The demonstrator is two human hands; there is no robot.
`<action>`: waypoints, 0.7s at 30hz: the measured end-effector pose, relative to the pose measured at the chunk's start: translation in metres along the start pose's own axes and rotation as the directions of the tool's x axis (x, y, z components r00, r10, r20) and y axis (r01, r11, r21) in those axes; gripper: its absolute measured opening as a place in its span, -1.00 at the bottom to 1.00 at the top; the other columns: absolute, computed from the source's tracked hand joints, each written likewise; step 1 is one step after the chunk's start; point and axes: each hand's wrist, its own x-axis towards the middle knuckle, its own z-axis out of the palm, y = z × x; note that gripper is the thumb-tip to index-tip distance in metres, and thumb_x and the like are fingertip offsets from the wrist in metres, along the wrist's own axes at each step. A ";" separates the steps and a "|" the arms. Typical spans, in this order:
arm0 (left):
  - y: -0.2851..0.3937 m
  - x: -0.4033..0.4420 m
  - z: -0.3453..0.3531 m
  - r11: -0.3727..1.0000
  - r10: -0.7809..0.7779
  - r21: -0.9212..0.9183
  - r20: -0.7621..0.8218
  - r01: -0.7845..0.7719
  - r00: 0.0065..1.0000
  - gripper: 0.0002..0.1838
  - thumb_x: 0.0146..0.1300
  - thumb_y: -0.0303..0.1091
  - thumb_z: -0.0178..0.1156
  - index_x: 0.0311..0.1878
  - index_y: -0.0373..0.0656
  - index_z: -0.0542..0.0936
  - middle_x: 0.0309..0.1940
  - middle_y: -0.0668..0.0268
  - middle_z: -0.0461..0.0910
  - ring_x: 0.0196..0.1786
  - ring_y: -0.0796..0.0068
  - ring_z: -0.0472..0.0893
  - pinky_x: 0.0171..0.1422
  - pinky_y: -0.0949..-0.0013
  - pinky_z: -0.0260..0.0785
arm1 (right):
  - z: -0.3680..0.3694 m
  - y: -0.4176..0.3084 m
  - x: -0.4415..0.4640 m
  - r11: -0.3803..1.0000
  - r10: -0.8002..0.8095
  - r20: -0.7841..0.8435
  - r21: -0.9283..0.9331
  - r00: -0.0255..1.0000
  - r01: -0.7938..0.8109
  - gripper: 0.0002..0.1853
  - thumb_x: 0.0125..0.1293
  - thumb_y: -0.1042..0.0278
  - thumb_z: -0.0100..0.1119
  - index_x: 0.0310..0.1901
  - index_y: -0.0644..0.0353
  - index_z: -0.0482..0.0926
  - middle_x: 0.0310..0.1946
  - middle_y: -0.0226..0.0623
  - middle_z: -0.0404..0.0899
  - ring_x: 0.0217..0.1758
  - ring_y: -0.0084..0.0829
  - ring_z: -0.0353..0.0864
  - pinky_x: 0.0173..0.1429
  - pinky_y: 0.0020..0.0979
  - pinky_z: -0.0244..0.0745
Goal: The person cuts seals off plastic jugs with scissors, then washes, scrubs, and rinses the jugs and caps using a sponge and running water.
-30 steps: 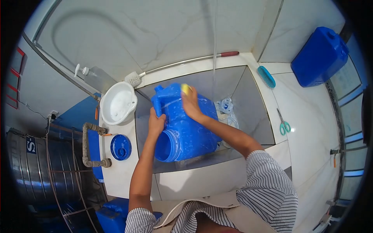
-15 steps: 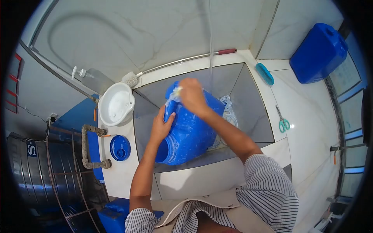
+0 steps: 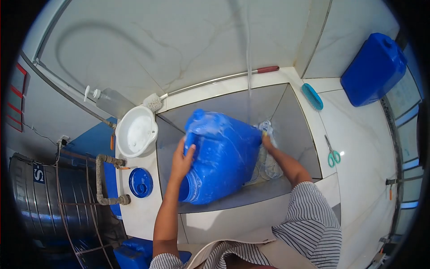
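Observation:
A soapy blue jerrycan [image 3: 224, 157] lies tilted over the sink, its wide round mouth toward the lower left. My left hand [image 3: 182, 159] is wrapped round the handle at the can's upper left side. At the far right end of the can, my right hand [image 3: 269, 143] presses a small yellowish sponge [image 3: 264, 134] against the surface; most of the sponge is hidden by the fingers. White suds streak the can's top and side. Under and behind its right end, a pale coiled hose or cloth [image 3: 271, 168] rests in the grey sink [image 3: 295, 130].
On the left ledge are a white basin [image 3: 136, 132], a pump bottle [image 3: 112, 101] and a blue lid [image 3: 140, 183]. A long-handled brush [image 3: 215, 80] lies along the back edge. To the right are a teal brush [image 3: 312, 97], scissors [image 3: 332, 154] and another blue jerrycan [image 3: 374, 69]. Water runs down [image 3: 249, 58].
My right hand has moved from the handle area to the can's far right end, carrying the sponge. My left hand still grips the handle. The view has shifted slightly.

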 end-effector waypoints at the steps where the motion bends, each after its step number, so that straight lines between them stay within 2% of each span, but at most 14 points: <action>1: -0.014 0.008 -0.003 0.995 -0.073 -0.068 -0.062 0.069 0.995 -0.52 0.27 -0.16 0.13 0.20 -0.16 0.37 -0.50 0.26 0.55 -0.55 0.49 0.52 -0.44 0.42 0.38 | 0.033 0.006 -0.036 0.963 0.123 -0.214 -0.211 0.969 -0.169 -0.62 0.37 0.17 -0.17 -0.10 0.39 0.44 -0.10 -0.02 0.50 -0.06 -0.23 0.48 0.01 -0.20 0.38; 2: -0.022 0.014 -0.005 0.981 -0.151 -0.143 -0.116 0.134 0.982 -0.55 0.28 -0.18 0.11 0.18 -0.15 0.38 -0.54 0.33 0.52 -0.57 0.59 0.48 -0.49 0.48 0.35 | 0.076 -0.004 -0.075 0.885 0.156 -0.381 -0.356 0.911 -0.300 -0.61 0.38 0.18 -0.17 -0.01 0.40 0.35 0.01 0.06 0.37 0.09 -0.14 0.33 0.13 -0.16 0.25; 4: -0.028 0.017 -0.011 0.975 -0.191 -0.137 -0.119 0.174 0.974 -0.58 0.29 -0.19 0.09 0.16 -0.16 0.40 -0.56 0.33 0.50 -0.60 0.59 0.46 -0.52 0.49 0.33 | 0.137 -0.043 -0.126 0.837 0.064 -0.433 -0.467 0.899 -0.284 -0.52 0.40 0.21 -0.17 0.18 0.43 0.17 0.25 0.22 0.11 0.38 0.06 0.03 0.38 -0.08 0.00; 6: -0.023 0.019 -0.011 0.971 -0.220 -0.120 -0.128 0.205 0.967 -0.61 0.30 -0.20 0.08 0.13 -0.16 0.41 -0.57 0.34 0.49 -0.62 0.60 0.44 -0.55 0.50 0.30 | 0.172 -0.104 -0.141 0.780 -0.344 -0.071 -0.576 0.936 0.243 -0.49 0.41 0.22 -0.19 0.23 0.46 0.10 0.27 0.24 0.04 0.41 0.10 -0.07 0.45 -0.13 -0.14; 8: -0.008 0.015 -0.006 0.944 -0.304 -0.174 -0.136 0.280 0.943 -0.64 0.30 -0.21 0.08 0.08 -0.19 0.44 -0.61 0.36 0.45 -0.65 0.62 0.41 -0.58 0.50 0.28 | 0.192 -0.205 -0.120 0.713 -0.493 0.201 -0.465 0.847 0.525 -0.45 0.41 0.20 -0.20 0.26 0.47 0.07 0.27 0.23 0.04 0.42 0.11 -0.11 0.47 -0.18 -0.19; 10: -0.004 0.013 0.001 0.953 -0.271 -0.182 -0.149 0.243 0.951 -0.65 0.30 -0.21 0.08 0.08 -0.18 0.44 -0.63 0.37 0.44 -0.66 0.62 0.41 -0.58 0.50 0.27 | 0.205 -0.199 -0.050 0.378 -0.736 0.103 -0.757 0.669 0.532 -0.52 0.40 0.21 -0.18 0.23 0.36 0.18 0.18 0.18 0.22 0.32 0.06 0.15 0.39 -0.14 0.02; 11: -0.002 0.013 0.002 0.962 -0.231 -0.187 -0.169 0.199 0.958 -0.65 0.30 -0.21 0.07 0.07 -0.18 0.44 -0.65 0.37 0.42 -0.66 0.62 0.40 -0.59 0.50 0.26 | 0.191 -0.202 -0.019 0.795 -0.443 -0.038 -0.478 0.896 0.373 -0.56 0.39 0.21 -0.18 0.20 0.30 0.23 0.11 0.13 0.32 0.20 0.03 0.29 0.30 -0.11 0.13; 12: -0.002 0.012 0.003 0.963 -0.229 -0.186 -0.173 0.197 0.958 -0.65 0.30 -0.21 0.07 0.07 -0.18 0.44 -0.65 0.37 0.42 -0.66 0.62 0.40 -0.59 0.50 0.26 | 0.172 -0.197 -0.003 0.993 -0.060 -0.025 -0.108 0.998 0.057 -0.59 0.38 0.22 -0.17 0.17 0.24 0.28 0.04 0.09 0.42 0.09 0.00 0.44 0.21 -0.08 0.25; 13: -0.003 0.010 0.003 0.961 -0.247 -0.174 -0.183 0.216 0.952 -0.65 0.30 -0.21 0.07 0.07 -0.17 0.45 -0.65 0.38 0.41 -0.66 0.62 0.40 -0.60 0.50 0.25 | 0.149 -0.172 -0.001 0.900 0.010 -0.051 -0.436 0.999 -0.031 -0.63 0.37 0.21 -0.17 0.11 0.23 0.35 -0.03 0.05 0.47 -0.04 -0.02 0.50 0.12 -0.05 0.29; 15: -0.007 0.011 0.000 0.960 -0.259 -0.160 -0.207 0.229 0.943 -0.66 0.30 -0.21 0.07 0.07 -0.17 0.45 -0.65 0.38 0.40 -0.67 0.62 0.40 -0.60 0.50 0.24 | 0.094 -0.060 0.007 0.892 0.186 -0.194 -0.377 0.963 -0.248 -0.65 0.35 0.18 -0.16 -0.05 0.26 0.48 -0.08 0.07 0.50 -0.10 0.00 0.53 0.01 -0.05 0.35; 17: -0.014 0.015 0.000 0.962 -0.265 -0.132 -0.232 0.239 0.936 -0.63 0.29 -0.18 0.08 0.06 -0.20 0.46 -0.66 0.37 0.42 -0.68 0.58 0.39 -0.58 0.44 0.27 | 0.106 -0.056 -0.065 0.551 0.057 -0.385 -0.757 0.921 -0.351 -0.60 0.35 0.13 -0.15 -0.03 0.31 0.47 0.00 0.10 0.44 0.05 0.03 0.43 0.10 -0.06 0.30; 19: -0.006 0.016 0.001 0.973 -0.227 -0.088 -0.262 0.211 0.938 -0.61 0.29 -0.16 0.08 0.05 -0.23 0.47 -0.55 0.28 0.46 -0.51 0.45 0.46 -0.37 0.36 0.32 | 0.115 -0.082 -0.106 0.549 0.023 -0.017 -0.835 1.000 -0.026 -0.54 0.36 0.13 -0.12 0.13 0.34 0.35 0.11 0.07 0.35 0.21 0.04 0.28 0.22 -0.09 0.20; 20: -0.001 0.018 0.002 0.986 -0.169 -0.036 -0.286 0.166 0.943 -0.58 0.28 -0.14 0.07 0.05 -0.27 0.48 -0.45 0.20 0.50 -0.35 0.32 0.52 -0.16 0.28 0.38 | 0.132 -0.119 -0.122 0.564 -0.262 0.059 -0.801 0.963 0.202 -0.54 0.35 0.16 -0.10 0.14 0.34 0.34 0.12 0.05 0.34 0.22 0.02 0.26 0.24 -0.09 0.17; 21: 0.002 0.019 0.006 0.985 -0.172 -0.044 -0.288 0.166 0.942 -0.58 0.28 -0.14 0.07 0.05 -0.27 0.48 -0.45 0.20 0.50 -0.35 0.32 0.52 -0.16 0.28 0.38 | 0.154 -0.165 -0.134 0.511 -0.529 0.115 -0.747 0.840 0.424 -0.55 0.34 0.19 -0.07 0.15 0.33 0.33 0.12 0.02 0.34 0.23 0.00 0.25 0.26 -0.10 0.15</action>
